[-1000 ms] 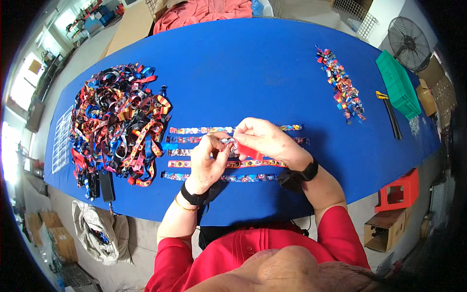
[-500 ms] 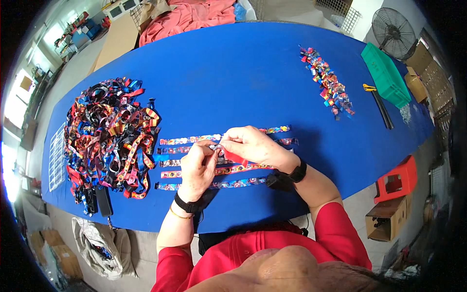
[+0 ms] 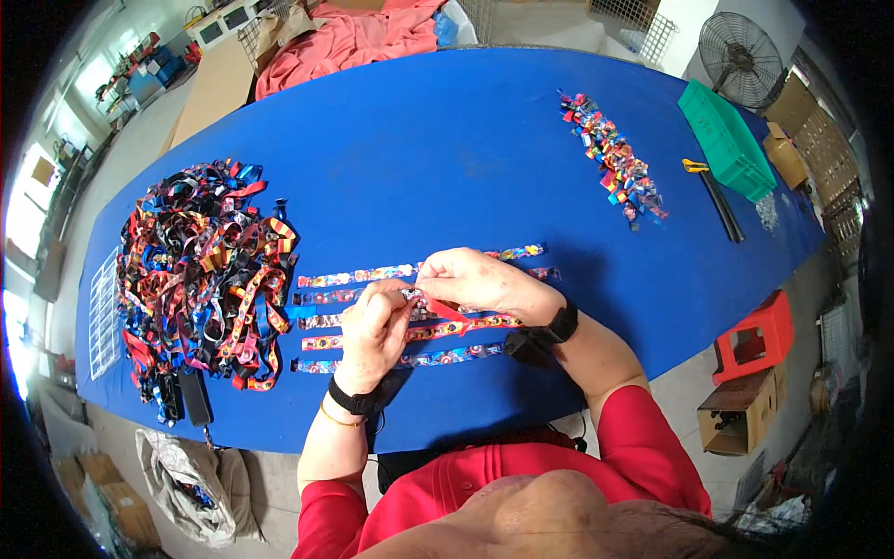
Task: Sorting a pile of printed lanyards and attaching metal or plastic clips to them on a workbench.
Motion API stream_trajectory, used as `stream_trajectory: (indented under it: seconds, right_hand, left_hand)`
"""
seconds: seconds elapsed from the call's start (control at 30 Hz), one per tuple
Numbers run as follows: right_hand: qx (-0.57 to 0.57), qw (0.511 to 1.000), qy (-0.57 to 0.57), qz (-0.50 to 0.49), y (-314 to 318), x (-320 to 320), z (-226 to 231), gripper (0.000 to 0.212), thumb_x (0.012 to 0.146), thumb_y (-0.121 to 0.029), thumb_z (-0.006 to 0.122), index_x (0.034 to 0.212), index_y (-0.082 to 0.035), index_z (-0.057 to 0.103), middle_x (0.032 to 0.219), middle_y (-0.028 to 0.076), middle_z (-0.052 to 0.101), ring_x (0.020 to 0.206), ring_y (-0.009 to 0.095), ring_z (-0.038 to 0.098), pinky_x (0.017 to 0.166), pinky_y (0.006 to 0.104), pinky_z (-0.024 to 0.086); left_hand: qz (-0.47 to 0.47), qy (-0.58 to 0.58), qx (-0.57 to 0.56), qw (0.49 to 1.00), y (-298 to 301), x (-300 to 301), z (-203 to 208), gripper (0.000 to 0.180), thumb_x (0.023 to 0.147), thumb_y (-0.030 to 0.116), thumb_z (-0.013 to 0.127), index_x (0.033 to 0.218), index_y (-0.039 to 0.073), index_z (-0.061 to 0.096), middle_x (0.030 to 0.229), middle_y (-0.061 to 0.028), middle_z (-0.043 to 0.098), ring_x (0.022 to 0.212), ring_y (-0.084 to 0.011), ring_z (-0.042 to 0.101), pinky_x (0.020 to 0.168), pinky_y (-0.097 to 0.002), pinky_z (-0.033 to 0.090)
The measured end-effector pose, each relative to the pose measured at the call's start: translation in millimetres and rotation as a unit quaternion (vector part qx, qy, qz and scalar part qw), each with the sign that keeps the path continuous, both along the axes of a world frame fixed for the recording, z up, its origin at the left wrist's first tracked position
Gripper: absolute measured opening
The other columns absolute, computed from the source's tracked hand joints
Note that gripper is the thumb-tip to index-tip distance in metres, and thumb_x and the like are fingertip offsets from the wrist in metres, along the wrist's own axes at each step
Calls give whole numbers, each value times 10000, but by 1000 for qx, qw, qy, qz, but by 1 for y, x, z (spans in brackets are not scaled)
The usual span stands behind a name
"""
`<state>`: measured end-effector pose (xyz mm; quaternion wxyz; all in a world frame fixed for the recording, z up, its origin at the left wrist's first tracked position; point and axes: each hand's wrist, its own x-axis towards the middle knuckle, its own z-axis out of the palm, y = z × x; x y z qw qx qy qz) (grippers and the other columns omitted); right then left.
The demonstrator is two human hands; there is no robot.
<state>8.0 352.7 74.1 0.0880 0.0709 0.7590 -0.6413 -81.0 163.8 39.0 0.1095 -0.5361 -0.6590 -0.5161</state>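
Note:
My left hand (image 3: 371, 331) and my right hand (image 3: 489, 285) meet over the front of the table, both with fingers pinched. Between them they hold a printed strap (image 3: 444, 309) with a red side, and part of it dangles below my right fingers. Its pinched end is mostly hidden by my fingertips. Beneath my hands, several flat printed straps (image 3: 361, 274) lie in roughly parallel rows, partly covered by my hands and wrists. To the left is a big tangled heap of colourful straps (image 3: 209, 270).
On the blue table (image 3: 419, 158), a long bunch of small colourful strap pieces (image 3: 610, 154) lies at the far right. Beyond it are a yellow-handled cutter (image 3: 695, 166), a black bar (image 3: 722, 207) and a green crate (image 3: 726, 140). A red stool (image 3: 756, 337) stands off the right edge.
The hanging red part of the strap has swung a little and shows more between my hands. Both hands keep their pinch. The whole view has shifted slightly.

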Motion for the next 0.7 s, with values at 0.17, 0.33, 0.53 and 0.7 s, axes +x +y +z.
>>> stream_trajectory:
  seconds: [0.17, 0.33, 0.53, 0.7]
  right_hand:
    - [-66, 998, -12, 14, 2, 3, 4, 276, 1030, -294, 569, 965, -34, 632, 824, -2, 637, 710, 51, 553, 602, 227, 437]
    - [-164, 984, -66, 2, -4, 4, 15, 296, 1045, -298, 549, 957, -22, 611, 804, 26, 629, 692, 86, 598, 603, 241, 499]
    - [-136, 987, -86, 7, -3, 3, 13, 289, 1061, -280, 512, 980, -15, 592, 798, 53, 638, 641, 115, 631, 584, 249, 538]
    - [-132, 989, -71, 19, -1, 5, 17, 290, 1069, -262, 473, 989, -8, 589, 788, 82, 662, 625, 140, 656, 564, 266, 556]
  left_hand:
    - [-20, 4, -7, 1000, -2, 3, 1, 240, 771, -98, 718, 848, 34, 532, 988, -150, 691, 706, -269, 686, 570, -324, 529]
    - [-11, 3, -13, 1000, -4, 7, 6, 257, 744, -111, 712, 840, 34, 524, 995, -156, 691, 667, -262, 670, 553, -334, 521]
    - [-25, 63, 1, 998, -1, 4, 9, 250, 739, -106, 698, 837, 38, 519, 998, -155, 690, 653, -272, 658, 564, -350, 524]
    - [-10, 80, -17, 997, -1, 3, 7, 242, 740, -107, 689, 842, 34, 521, 1006, -150, 690, 656, -275, 660, 567, -350, 526]
